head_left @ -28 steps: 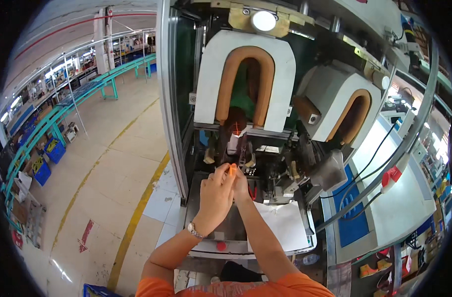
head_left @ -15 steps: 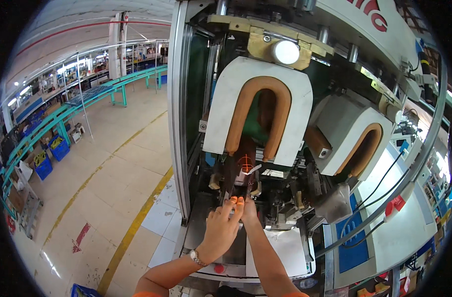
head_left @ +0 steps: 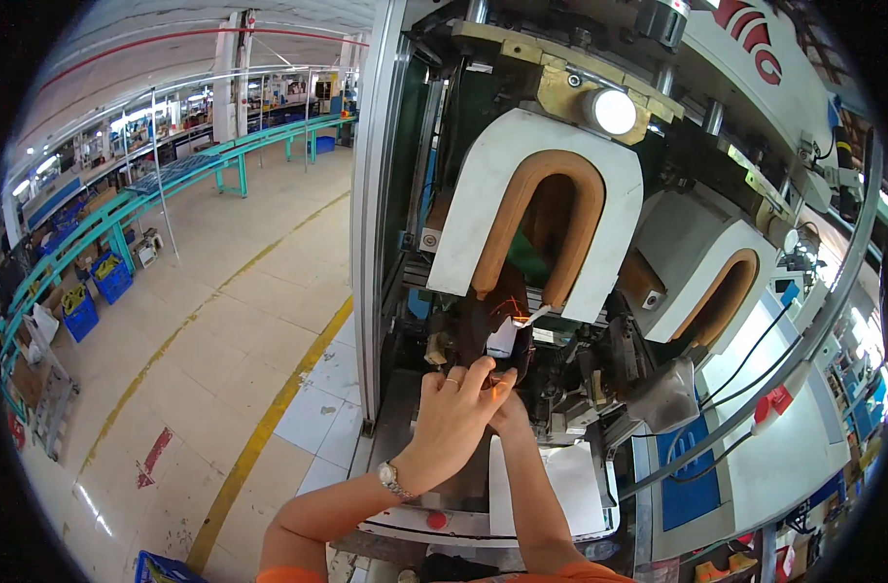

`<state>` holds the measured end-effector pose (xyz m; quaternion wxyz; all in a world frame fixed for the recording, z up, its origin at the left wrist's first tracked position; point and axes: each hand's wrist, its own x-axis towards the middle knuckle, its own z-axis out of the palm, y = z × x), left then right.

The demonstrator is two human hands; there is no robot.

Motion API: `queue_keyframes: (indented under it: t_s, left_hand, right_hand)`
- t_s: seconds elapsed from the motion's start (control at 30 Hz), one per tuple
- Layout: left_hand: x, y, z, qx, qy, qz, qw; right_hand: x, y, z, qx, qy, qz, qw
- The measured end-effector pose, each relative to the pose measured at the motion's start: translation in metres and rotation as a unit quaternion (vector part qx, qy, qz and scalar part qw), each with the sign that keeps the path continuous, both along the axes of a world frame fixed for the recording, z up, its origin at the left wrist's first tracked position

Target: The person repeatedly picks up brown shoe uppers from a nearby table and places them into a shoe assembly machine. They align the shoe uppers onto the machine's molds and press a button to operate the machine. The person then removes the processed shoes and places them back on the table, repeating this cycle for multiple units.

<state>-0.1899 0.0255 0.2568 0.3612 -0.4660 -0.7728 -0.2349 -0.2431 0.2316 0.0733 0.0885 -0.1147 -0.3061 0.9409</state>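
A dark brown shoe upper (head_left: 507,296) sits in the machine (head_left: 545,126) below a U-shaped brown pad (head_left: 585,204). Glowing orange lines fall across the upper, and a pale patch (head_left: 502,338) shows on it. My left hand (head_left: 453,418), with a ring and a wristwatch, has its fingers bent over the upper's near end. Close against it, my right hand (head_left: 511,416) grips the same end from the right. Its fingertips are mostly hidden behind the left fingers. A small white strip (head_left: 533,317) juts out just right of the orange lines.
A second U-shaped pad unit (head_left: 701,282) stands to the right, with metal clamps (head_left: 585,389) below. White paper (head_left: 556,491) lies on the machine's front ledge by my right forearm. A metal post (head_left: 374,223) rises at left. Beyond are a tiled floor and a green conveyor (head_left: 181,170).
My view has shifted, so the machine sits farther right in the picture. Both hands stay at the upper's near end; the left fingers have spread slightly and the pale patch shows more.
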Motion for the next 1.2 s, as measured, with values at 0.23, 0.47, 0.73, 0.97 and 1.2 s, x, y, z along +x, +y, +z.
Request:
queue_keyframes:
  t_s: [0.23,0.47,0.73,0.97,1.2]
  left_hand:
    - [0.008,0.009,-0.014,0.015,-0.038,0.012,0.999]
    - [0.002,-0.007,-0.005,0.005,-0.08,-0.02,0.997]
    - [0.009,-0.008,-0.006,-0.074,-0.059,0.023,0.995]
    - [0.016,-0.008,-0.011,-0.124,-0.034,0.064,0.99]
    - [0.021,-0.006,-0.013,-0.129,-0.056,0.089,0.986]
  right_hand:
    - [0.017,-0.026,0.039,-0.05,0.095,0.061,0.992]
    - [-0.005,-0.03,-0.002,-0.09,0.084,0.056,0.991]
    - [-0.003,-0.034,-0.005,-0.051,0.054,0.012,0.997]
    - [-0.022,-0.012,-0.042,-0.044,0.01,-0.024,0.999]
    - [-0.016,-0.025,-0.023,-0.03,0.025,-0.041,0.998]
